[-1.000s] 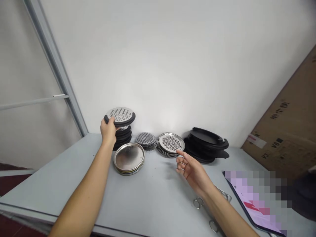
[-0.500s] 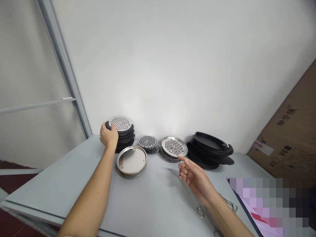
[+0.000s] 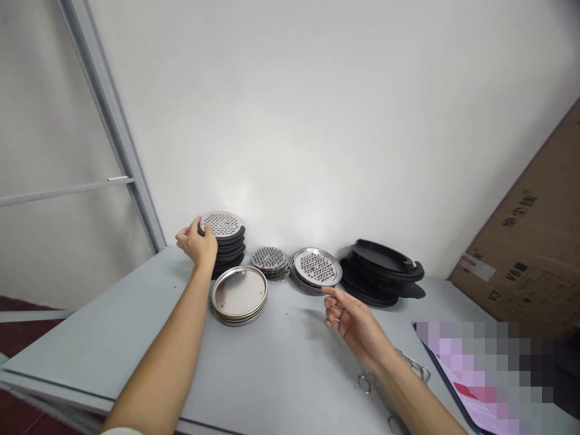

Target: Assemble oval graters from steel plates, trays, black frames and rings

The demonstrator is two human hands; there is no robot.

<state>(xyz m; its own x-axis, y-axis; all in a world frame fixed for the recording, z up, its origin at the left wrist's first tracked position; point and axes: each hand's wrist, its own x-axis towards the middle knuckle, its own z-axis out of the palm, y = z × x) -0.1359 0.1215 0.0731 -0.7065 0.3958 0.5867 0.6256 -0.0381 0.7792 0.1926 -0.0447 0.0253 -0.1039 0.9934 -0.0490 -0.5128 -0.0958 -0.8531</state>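
At the back left of the table, my left hand [image 3: 198, 243] is at the near left edge of a stack of black round holders [image 3: 230, 252]. Its thumb and index finger lie on either side of the top rim, and the other fingers are spread. On top of that stack sits a slotted metal disc [image 3: 222, 224]. My right hand [image 3: 351, 317] hovers over the table with its index finger stretched out, the others loosely bent, and nothing in it. Closest to it is a stack of metal grater discs [image 3: 317, 269]. Shallow round metal lids [image 3: 240, 293] are piled near my left forearm.
Smaller grater discs [image 3: 270, 260] stand by the wall. More black round holders [image 3: 385, 269] are piled unevenly at the right. Scissors [image 3: 367, 382] lie partly under my right forearm. A cardboard box [image 3: 521, 241] leans at the right, behind a pixelated screen [image 3: 466, 374].
The fingers of my left hand have loosened and spread outward from the rim of the black stack. My right hand keeps its pose. The view has shifted slightly.
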